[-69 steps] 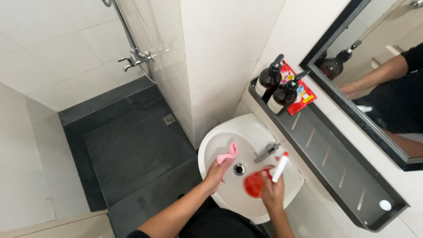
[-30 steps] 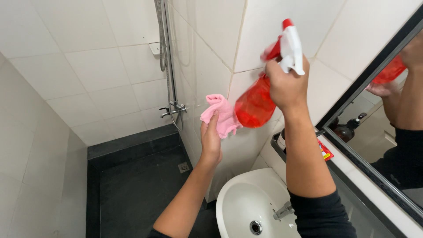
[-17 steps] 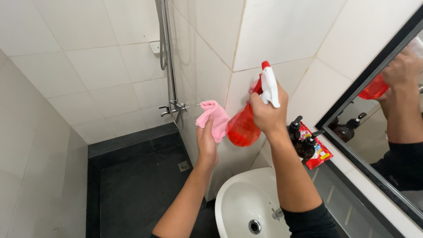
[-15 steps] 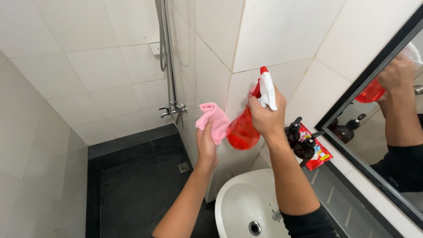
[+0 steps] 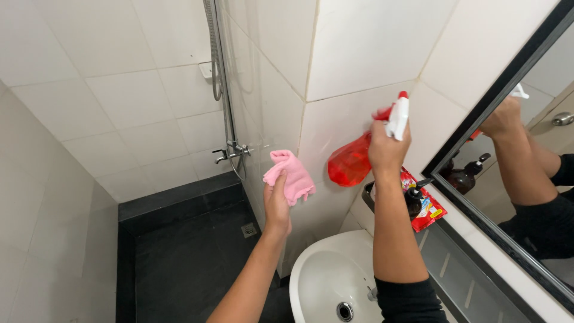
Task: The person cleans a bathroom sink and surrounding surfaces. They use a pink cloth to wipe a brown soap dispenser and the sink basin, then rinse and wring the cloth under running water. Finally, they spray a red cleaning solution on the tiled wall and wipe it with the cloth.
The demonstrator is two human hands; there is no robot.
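My left hand (image 5: 277, 203) is raised and holds a folded pink cloth (image 5: 290, 173) close to the white tiled wall (image 5: 359, 54). My right hand (image 5: 387, 146) grips a red spray bottle (image 5: 353, 160) by its white trigger head (image 5: 397, 115), nozzle end tilted toward the wall. The bottle hangs just right of the cloth, above the white sink (image 5: 326, 275). Both forearms reach up from the bottom of the view.
A black-framed mirror (image 5: 514, 149) on the right reflects my arm. Below it a shelf (image 5: 454, 257) carries dark pump bottles (image 5: 414, 197) and a red packet (image 5: 426, 210). A shower hose and tap (image 5: 230, 149) hang left, over a dark shower floor (image 5: 185, 251).
Both hands rose from the sink to the wall. Over the last second the spray bottle came down and rightward, while the pink cloth stayed near the same wall spot.
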